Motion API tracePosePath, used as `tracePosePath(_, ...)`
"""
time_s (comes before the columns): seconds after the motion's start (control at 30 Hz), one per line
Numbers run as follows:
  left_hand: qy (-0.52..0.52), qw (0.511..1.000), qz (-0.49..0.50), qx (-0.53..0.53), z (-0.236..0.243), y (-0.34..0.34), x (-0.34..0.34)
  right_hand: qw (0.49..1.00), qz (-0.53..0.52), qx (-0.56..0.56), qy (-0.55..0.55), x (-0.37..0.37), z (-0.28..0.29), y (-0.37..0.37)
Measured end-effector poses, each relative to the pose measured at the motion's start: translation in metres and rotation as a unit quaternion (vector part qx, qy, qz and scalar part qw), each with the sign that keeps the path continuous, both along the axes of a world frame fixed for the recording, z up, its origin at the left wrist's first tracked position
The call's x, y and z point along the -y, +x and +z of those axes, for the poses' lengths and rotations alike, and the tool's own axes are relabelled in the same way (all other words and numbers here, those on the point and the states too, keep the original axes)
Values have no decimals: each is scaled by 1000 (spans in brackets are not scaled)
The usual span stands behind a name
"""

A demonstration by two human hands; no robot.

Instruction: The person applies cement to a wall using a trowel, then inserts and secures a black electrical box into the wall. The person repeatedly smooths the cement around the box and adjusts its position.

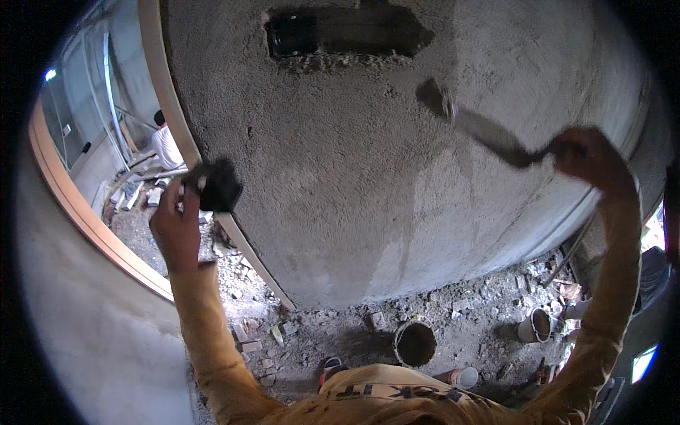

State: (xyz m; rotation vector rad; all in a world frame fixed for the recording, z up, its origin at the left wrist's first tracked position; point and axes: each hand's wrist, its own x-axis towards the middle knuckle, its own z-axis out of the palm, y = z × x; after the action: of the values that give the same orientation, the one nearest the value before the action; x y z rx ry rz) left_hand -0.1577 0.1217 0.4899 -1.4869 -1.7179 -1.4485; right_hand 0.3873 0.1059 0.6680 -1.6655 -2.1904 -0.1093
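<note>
My right hand (593, 157) grips the handle of a trowel (492, 136), blurred by motion. Its long blade points up and left, in front of a rough grey plastered wall (340, 170). A dark blurred patch (433, 98) shows just past the blade's tip; I cannot tell whether it is mortar or shadow. On the left, the closed fingers of my left hand (177, 227) hold a dark blocky object (214, 185) near the wall's edge, too blurred to name. Higher up, a dark rectangular recess (354, 32) with ragged lower edges is set in the plaster.
Rubble covers the ground below, where a dark bucket (415, 343), a lighter bucket (535, 326) and a small pale container (464, 377) stand. A wooden door frame (92, 230) borders the opening at left. Through it, a person in white (167, 145) sits among debris.
</note>
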Motion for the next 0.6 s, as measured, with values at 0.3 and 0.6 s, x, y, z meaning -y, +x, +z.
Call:
tracePosePath(0.3,-185,972,121,82,-194,-79,31,977,-50,163,130,-76,91,-121)
tracePosePath(0.6,-268,950,69,141,-259,-91,20,981,-176,36,77,-53,79,-145)
